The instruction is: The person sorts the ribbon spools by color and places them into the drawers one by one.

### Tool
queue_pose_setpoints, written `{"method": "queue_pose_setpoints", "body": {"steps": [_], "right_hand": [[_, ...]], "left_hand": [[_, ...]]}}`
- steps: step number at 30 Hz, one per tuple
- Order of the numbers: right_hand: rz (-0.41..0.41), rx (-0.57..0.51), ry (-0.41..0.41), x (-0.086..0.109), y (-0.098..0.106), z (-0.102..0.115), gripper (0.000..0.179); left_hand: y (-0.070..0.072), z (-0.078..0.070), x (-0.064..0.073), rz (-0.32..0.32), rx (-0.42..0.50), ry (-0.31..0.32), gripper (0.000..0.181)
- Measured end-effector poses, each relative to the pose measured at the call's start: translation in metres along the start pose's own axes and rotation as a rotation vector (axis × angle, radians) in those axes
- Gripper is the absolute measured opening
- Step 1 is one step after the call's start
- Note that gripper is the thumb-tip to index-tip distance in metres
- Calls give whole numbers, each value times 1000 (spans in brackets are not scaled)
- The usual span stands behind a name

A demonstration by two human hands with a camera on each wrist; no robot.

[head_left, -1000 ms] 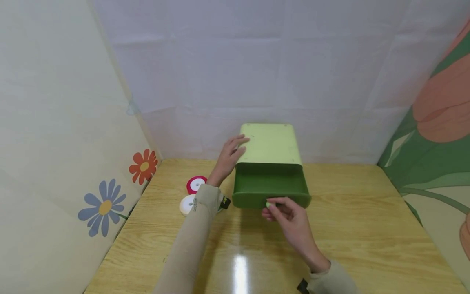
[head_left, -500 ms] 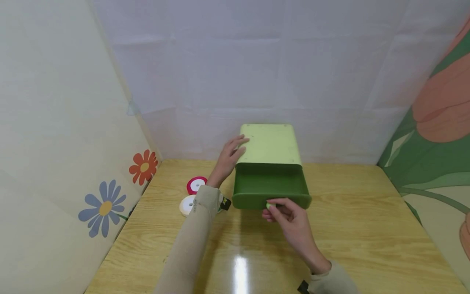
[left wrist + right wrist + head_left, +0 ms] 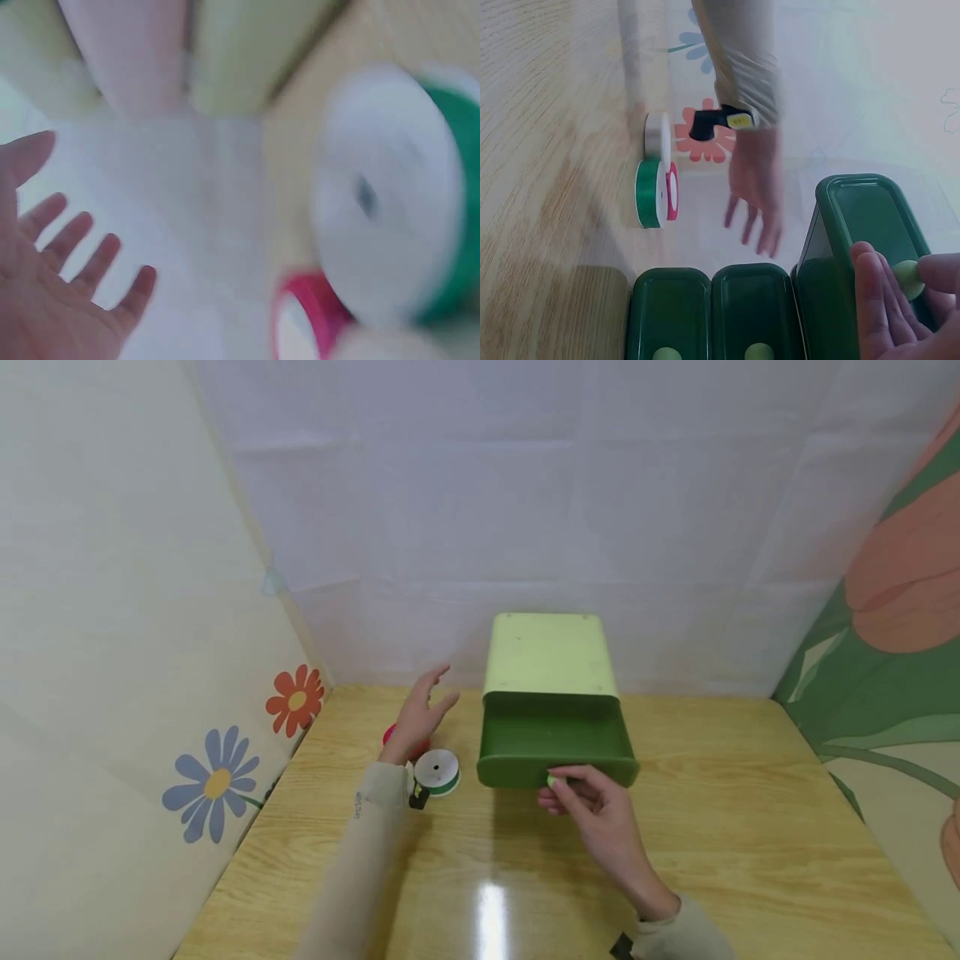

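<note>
Pinching the smooth round knob (image 3: 908, 280) between thumb and fingers, the right hand (image 3: 598, 812) held the glossy green drawer (image 3: 510, 772), which jutted at six o'clock from its pale, round-cornered box (image 3: 551, 652). At the drawer's nine o'clock, the left hand (image 3: 417, 718) hung apart, fingers extended, gripping nothing, a disc-shaped green ribbon spool (image 3: 446, 763) at its five o'clock on the wood-grained table (image 3: 750, 827).

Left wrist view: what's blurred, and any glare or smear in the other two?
Left wrist: green ribbon spool and red spool smeared, left hand a bit sharper; head: bright glare streak on the table near bottom centre, left sleeve soft; right wrist: left hand smeared, right hand and drawer knob clearer.
</note>
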State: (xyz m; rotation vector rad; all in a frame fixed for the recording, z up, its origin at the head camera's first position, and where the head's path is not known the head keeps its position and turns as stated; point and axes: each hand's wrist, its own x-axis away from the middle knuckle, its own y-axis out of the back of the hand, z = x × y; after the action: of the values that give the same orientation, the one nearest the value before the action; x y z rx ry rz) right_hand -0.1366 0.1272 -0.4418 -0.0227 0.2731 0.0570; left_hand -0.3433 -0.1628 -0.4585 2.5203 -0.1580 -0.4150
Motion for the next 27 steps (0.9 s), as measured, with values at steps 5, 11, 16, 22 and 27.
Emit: {"method": "queue_pose_setpoints", "body": {"steps": [5, 11, 16, 22, 27], "right_hand": [[3, 2, -2, -1, 1, 1, 23], [2, 2, 5, -1, 3, 2, 23], [3, 7, 7, -1, 3, 1, 23], [8, 9, 6, -1, 2, 1, 23], [2, 11, -10, 0, 2, 1, 23]], "left_hand": [[19, 36, 18, 69, -168, 106, 65], [31, 57, 32, 158, -243, 201, 69], [33, 58, 38, 195, -321, 218, 69], [34, 58, 44, 174, -450, 271, 67], [34, 60, 45, 173, -446, 296, 67]]}}
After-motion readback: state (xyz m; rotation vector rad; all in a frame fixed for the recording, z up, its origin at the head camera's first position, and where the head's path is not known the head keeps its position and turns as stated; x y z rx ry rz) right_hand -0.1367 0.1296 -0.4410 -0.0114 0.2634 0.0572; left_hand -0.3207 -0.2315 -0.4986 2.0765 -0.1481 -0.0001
